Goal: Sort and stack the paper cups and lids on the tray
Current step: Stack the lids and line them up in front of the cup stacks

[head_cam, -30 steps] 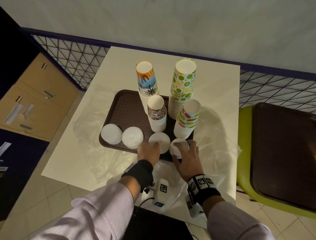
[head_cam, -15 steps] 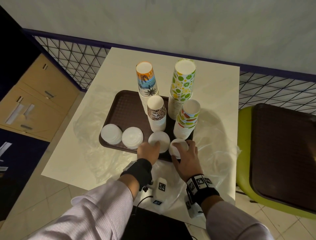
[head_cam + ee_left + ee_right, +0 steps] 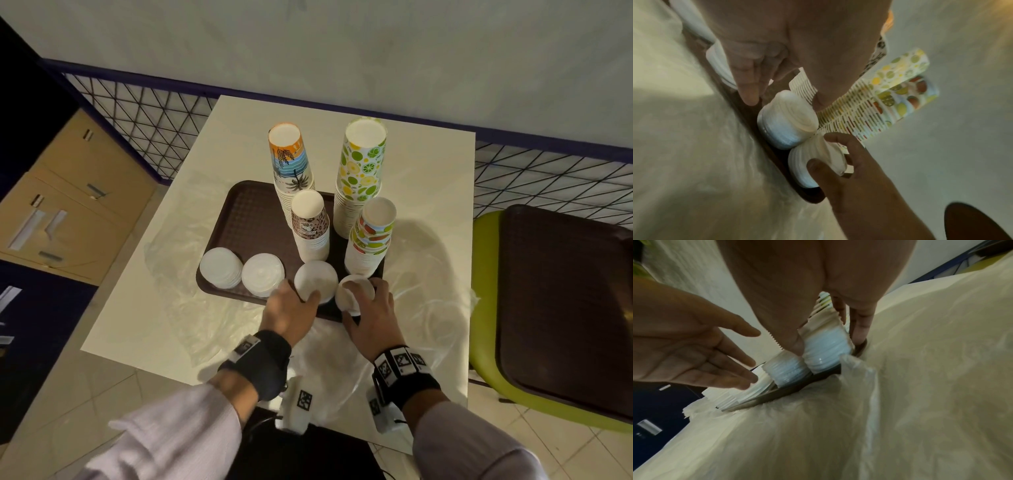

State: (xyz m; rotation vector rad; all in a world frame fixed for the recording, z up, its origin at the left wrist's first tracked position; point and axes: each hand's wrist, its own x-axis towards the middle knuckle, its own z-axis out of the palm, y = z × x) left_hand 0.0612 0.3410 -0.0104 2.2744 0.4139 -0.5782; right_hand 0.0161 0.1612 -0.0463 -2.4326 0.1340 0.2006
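Brown plastic tray (image 3: 239,226) on the white table: four white lid stacks are lining its near edge, four patterned paper cup stacks (image 3: 359,178) are standing behind, toward its right edge. Left hand (image 3: 291,308), fingers spread, is touching the third lid stack (image 3: 315,282). Right hand (image 3: 371,315) is curling round the fourth lid stack (image 3: 352,294) at the near right corner. Sorting is looking nearly finished; only squaring up seems left.

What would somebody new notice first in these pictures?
Four tall stacks of patterned paper cups stand on the far half of a brown tray. Along its near edge sit four white lid stacks; the right hand grips the rightmost lid stack, and the left hand touches its neighbour.
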